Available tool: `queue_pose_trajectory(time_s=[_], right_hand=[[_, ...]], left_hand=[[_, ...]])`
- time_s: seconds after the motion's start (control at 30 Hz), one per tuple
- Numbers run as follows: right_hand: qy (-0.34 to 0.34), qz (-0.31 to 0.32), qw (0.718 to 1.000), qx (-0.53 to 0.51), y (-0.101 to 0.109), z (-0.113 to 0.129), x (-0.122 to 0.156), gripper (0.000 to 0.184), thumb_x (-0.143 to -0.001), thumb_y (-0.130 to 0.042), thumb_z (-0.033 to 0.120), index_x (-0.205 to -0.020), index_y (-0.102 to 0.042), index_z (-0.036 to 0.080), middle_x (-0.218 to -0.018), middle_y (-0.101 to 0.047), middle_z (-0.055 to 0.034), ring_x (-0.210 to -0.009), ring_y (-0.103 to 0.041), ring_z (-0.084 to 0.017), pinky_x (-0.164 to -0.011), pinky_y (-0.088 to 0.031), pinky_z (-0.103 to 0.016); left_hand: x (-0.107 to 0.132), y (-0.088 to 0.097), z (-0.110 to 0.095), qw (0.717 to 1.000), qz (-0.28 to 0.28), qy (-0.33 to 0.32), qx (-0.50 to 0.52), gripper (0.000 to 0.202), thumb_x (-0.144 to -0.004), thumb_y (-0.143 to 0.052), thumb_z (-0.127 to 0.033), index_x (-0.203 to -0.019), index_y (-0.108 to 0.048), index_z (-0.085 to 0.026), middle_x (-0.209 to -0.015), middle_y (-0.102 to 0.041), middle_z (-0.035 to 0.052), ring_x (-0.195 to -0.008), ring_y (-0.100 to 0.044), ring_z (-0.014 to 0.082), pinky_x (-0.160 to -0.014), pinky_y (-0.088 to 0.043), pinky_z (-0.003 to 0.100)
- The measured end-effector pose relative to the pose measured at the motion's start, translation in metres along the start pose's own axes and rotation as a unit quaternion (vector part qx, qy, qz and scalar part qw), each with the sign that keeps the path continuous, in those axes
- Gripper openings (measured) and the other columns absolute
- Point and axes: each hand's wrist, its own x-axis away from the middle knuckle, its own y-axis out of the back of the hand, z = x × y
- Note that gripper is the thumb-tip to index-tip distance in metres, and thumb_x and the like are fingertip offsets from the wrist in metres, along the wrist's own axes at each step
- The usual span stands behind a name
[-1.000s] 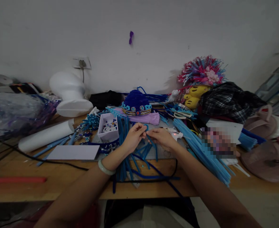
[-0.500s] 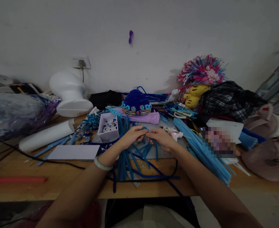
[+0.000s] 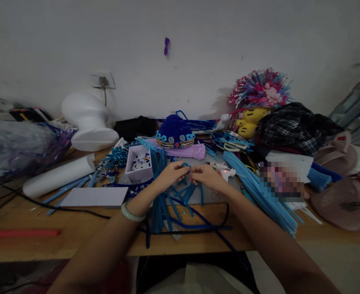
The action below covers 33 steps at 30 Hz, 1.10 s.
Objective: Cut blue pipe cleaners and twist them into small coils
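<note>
Above the middle of the table, my left hand (image 3: 174, 174) pinches a short blue pipe cleaner (image 3: 185, 165), bent into a small curl. My right hand (image 3: 206, 176) meets it from the other side, thumb and forefinger closed at the curl's edge. The fingers cover part of the piece. Cut blue pipe cleaners (image 3: 186, 194) lie scattered below both hands on a grey mat (image 3: 215, 199). Just beyond them rests a dark blue velvet headpiece (image 3: 175, 126) with beaded trim, on a lilac bundle (image 3: 195, 152). A white glue gun (image 3: 227, 172) with a red light lies right of my right hand.
A white box of beads (image 3: 130, 171) and a white card (image 3: 94, 197) are at left, near a white foam head (image 3: 89, 118). Long light-blue pipe cleaners (image 3: 259, 192) fan out at right. A black cable (image 3: 84, 210) crosses the table front.
My fingertips have shifted slightly apart, and more of the blue curl shows between them. The view has moved a little; the things on the table lie as before.
</note>
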Motion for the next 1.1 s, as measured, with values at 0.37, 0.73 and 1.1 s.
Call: queue_pose_trajectory(time_s=[0.37, 0.73, 1.1], right_hand=[[0.108, -0.129, 0.942, 0.289, -0.011, -0.005, 0.0, 0.005, -0.064, -0.049, 0.016, -0.065, -0.054, 0.015, -0.061, -0.053, 0.0, -0.058, -0.048, -0.012, -0.057, -0.037, -0.024], [-0.06, -0.044, 0.991, -0.114, -0.01, 0.002, 0.001, 0.013, -0.072, -0.045, 0.022, -0.064, -0.051, 0.014, -0.059, -0.048, 0.0009, -0.049, -0.043, -0.007, -0.049, -0.036, -0.02], [-0.236, 0.123, 0.821, -0.505, -0.006, 0.001, -0.002, 0.008, -0.072, -0.041, 0.01, -0.065, -0.041, 0.014, -0.05, -0.032, 0.0075, -0.038, -0.029, 0.0, -0.038, -0.026, -0.009]], left_hand=[[0.0, -0.007, 0.005, 0.993, -0.004, 0.095, 0.064, 0.021, -0.065, -0.052, -0.027, -0.052, -0.039, -0.017, -0.038, -0.027, -0.0092, -0.033, -0.024, 0.0026, -0.035, -0.02, 0.017], [0.0, -0.007, 0.004, 0.98, 0.01, 0.06, 0.19, 0.031, -0.063, -0.058, -0.035, -0.053, -0.036, -0.016, -0.041, -0.031, -0.0092, -0.033, -0.023, 0.0007, -0.035, -0.018, 0.016], [0.001, -0.007, 0.006, 0.992, 0.007, 0.026, 0.125, 0.029, -0.063, -0.057, -0.038, -0.055, -0.041, -0.015, -0.041, -0.03, -0.009, -0.037, -0.025, 0.002, -0.037, -0.019, 0.017]])
